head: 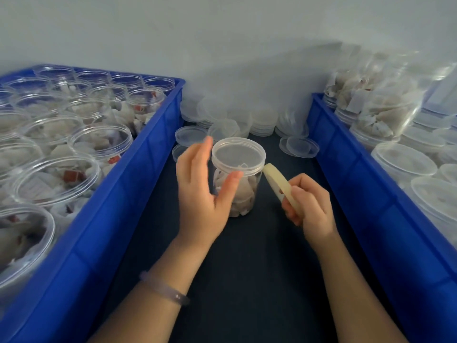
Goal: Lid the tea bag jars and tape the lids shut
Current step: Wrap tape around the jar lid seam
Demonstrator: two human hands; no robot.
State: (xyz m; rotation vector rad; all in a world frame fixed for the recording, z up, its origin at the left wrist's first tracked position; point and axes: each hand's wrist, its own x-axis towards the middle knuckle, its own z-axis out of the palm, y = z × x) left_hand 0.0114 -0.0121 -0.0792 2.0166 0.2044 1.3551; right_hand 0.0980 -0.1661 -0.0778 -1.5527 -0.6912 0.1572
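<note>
A clear plastic jar [243,194] of tea bags stands upright on the dark table between two crates, with a clear lid [238,155] on top. My left hand [201,191] is at the jar's left side, fingers fairly straight, thumb touching the jar wall just below the lid. My right hand [312,207] grips a pale roll of tape [277,183], whose upper edge reaches the lid's right rim.
A blue crate [138,184] on the left holds several open jars of tea bags. Another blue crate [351,179] on the right holds several lidded jars. Loose clear lids [249,120] lie piled at the back by the wall.
</note>
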